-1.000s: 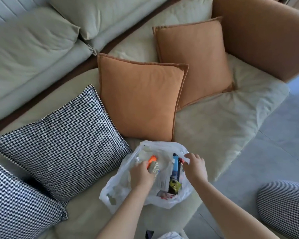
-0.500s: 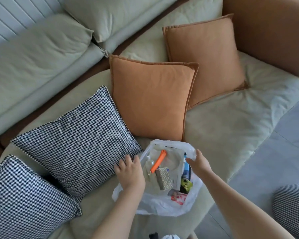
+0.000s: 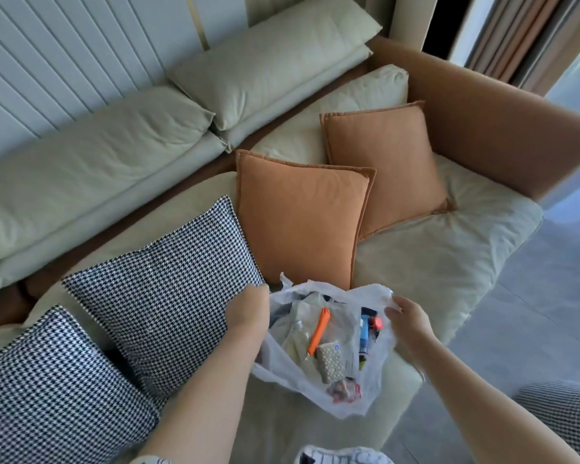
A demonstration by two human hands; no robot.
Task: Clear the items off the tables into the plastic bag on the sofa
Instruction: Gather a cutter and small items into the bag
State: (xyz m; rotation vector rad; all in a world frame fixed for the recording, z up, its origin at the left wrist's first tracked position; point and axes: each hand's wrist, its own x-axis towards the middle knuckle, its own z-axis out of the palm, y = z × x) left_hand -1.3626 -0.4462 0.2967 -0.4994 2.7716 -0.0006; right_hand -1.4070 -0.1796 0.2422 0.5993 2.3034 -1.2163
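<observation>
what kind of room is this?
Likely a home living room: a pale green sofa with orange cushions and houndstooth cushions, plus curtains by a window.

plastic bag (image 3: 345, 393) – white, translucent, mouth open | on sofa (image 3: 449, 262) seat – holds small items

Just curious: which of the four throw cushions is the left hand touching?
The left hand touches the farther checked cushion, beside the plastic bag.

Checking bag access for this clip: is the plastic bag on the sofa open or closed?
Open. Both hands, left and right, hold the plastic bag by its rim, mouth spread, orange pen visible inside.
</observation>
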